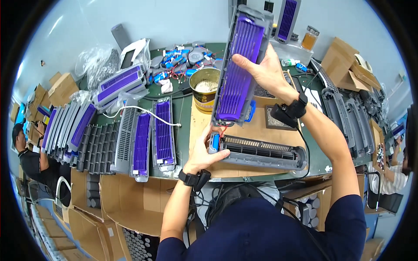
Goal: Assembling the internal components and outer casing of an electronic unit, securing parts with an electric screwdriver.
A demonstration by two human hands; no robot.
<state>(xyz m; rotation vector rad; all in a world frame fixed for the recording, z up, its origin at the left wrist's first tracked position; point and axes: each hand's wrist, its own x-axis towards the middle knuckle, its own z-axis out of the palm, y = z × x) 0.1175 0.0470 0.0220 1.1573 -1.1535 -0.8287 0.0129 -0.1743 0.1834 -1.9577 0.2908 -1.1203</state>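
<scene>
Right hand (271, 76): clamped on purple-grilled cover (235, 95), tilted
Left hand (202, 152): gripping left end of grey housing (263, 153)
Cardboard (257, 130): under housing

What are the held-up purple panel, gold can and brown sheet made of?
The purple panel looks like glossy moulded plastic, going by its highlights and regular slats. The gold can is probably shiny metal, from its sheen and thin rim. The brown sheet seems matte cardboard, judging by its papery tan.
</scene>
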